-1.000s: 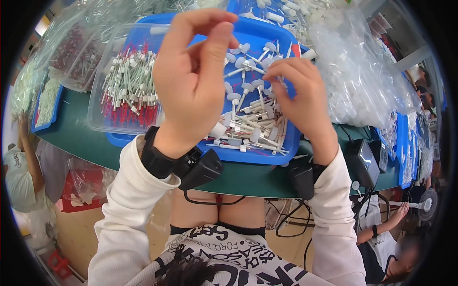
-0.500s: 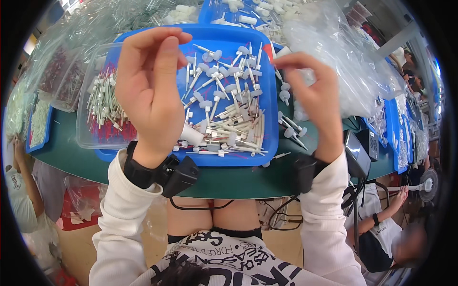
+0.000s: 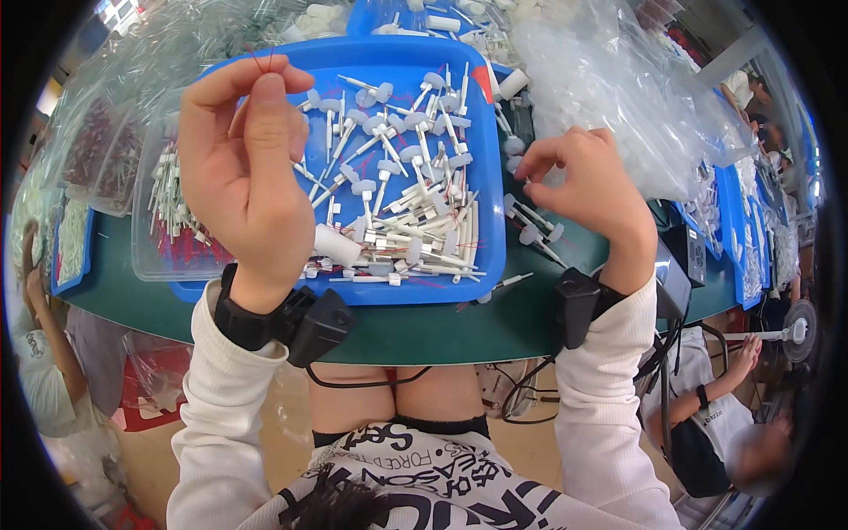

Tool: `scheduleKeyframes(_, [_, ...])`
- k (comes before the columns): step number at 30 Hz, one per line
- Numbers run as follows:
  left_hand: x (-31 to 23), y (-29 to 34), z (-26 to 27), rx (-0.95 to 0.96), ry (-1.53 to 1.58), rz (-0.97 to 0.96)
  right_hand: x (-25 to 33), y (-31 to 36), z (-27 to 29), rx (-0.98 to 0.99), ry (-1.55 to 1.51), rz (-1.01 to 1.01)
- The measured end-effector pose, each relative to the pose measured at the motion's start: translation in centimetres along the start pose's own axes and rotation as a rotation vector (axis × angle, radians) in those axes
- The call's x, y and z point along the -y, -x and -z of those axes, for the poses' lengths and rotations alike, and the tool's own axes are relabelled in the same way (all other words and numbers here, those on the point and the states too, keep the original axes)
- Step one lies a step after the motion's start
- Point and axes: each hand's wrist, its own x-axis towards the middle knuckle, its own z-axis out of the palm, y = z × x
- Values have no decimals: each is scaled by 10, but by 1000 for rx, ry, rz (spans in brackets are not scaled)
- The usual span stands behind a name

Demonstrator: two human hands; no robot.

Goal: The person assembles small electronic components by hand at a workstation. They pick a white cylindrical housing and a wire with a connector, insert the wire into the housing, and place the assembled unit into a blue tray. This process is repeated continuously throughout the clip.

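My left hand (image 3: 243, 177) is raised over the left side of a blue tray (image 3: 496, 221). Its thumb and forefinger pinch thin red wires (image 3: 261, 60), whose ends show above the fingertips; whatever hangs below is hidden by the hand. Just right of the tray, my right hand (image 3: 592, 181) is curled with thumb and fingertips close together; what lies between them, if anything, is too small to make out. White stick-like parts with grey round caps and red wires (image 3: 424, 146) fill the tray. A few similar parts (image 3: 534, 231) lie on the table beneath my right hand.
A clear plastic box (image 3: 146, 256) of wired sticks overlaps the tray's left side. A white cylinder (image 3: 337, 245) lies in the tray. Clear bags (image 3: 609, 115) bulge behind on the right. Black boxes are strapped to both wrists. Other people sit at both sides of the green table (image 3: 424, 336).
My left hand has shifted left, and red wires now show at its fingertips. My right hand has moved down and right from the tray's edge, its fingers drawing closer together.
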Motion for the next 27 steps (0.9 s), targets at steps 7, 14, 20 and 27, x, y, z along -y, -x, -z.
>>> scheduleKeyframes(7, [1, 0, -1, 13, 21, -2, 0, 2, 13, -199, -369, -262])
scheduleKeyframes(14, [4, 0, -3, 35, 17, 34, -6, -2, 13, -256, -549, -257])
scheduleKeyframes(20, [5, 1, -5, 59, 11, 57, -19, -1, 23, -347, -1237, -313])
scheduleKeyframes(27, [-1, 2, -2, 156, 92, 277, -4, -5, 17, -187, -1775, -248])
